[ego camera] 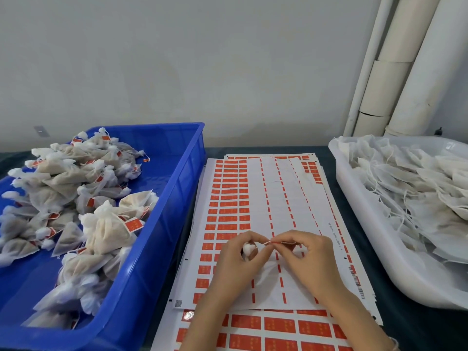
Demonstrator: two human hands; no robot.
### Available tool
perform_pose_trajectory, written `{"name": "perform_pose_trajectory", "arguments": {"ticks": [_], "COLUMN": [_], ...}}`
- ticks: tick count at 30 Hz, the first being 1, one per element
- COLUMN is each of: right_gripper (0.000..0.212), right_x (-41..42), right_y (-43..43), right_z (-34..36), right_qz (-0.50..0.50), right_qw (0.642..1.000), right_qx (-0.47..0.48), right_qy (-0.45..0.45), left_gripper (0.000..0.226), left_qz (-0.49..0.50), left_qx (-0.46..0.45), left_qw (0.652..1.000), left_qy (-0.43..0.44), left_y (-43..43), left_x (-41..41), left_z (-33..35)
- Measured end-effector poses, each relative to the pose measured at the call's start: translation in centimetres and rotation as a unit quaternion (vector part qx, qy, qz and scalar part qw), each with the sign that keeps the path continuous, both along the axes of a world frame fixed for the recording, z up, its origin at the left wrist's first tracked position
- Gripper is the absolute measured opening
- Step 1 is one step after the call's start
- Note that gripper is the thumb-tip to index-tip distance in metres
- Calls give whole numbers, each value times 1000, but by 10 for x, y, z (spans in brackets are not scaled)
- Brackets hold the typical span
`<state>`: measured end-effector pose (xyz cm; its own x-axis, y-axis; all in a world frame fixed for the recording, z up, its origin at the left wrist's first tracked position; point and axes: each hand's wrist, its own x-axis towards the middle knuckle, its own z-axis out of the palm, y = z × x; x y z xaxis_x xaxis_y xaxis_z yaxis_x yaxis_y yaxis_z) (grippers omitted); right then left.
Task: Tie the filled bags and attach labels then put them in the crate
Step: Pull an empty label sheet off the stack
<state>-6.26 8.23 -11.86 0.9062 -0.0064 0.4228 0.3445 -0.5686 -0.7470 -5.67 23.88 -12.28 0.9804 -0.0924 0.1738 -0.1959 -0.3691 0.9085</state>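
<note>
My left hand (235, 259) grips a small white filled bag (249, 249) by its gathered top, over the sheet of red labels (228, 198). My right hand (306, 259) pinches a red label (281, 242) edge-on, with its left end at the fingertips of my left hand. The bag's body is mostly hidden under my left palm. The blue crate (162, 224) on the left holds several tied white bags (76, 198) with red labels on them.
A white tray (379, 254) on the right holds several white bags (417, 188) with loose strings. More label sheets (278, 325) lie under my wrists at the front. White pipes (395, 72) stand against the wall at the back right.
</note>
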Motion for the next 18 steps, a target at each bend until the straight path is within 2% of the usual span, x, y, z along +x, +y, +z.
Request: {"name": "perform_pose_trajectory", "arguments": {"ticks": [8,13,18], "right_gripper": [16,20,25], "right_x": [0,-1,1], "right_y": [-3,1,1], "right_z": [3,4,-1], "right_qz": [25,58,41], "right_qw": [999,997,999], "right_qx": [16,54,24], "right_qy": [-35,-22,-22], "left_gripper": [8,9,13], "left_qz": [-12,5,11], "left_qx": [-11,-29,-35], "left_qw": [1000,999,999], "left_qy": [-20,-32,-25], "left_y": [0,0,1], "left_x": [3,2,2], "left_z": [-3,-5,-5]}}
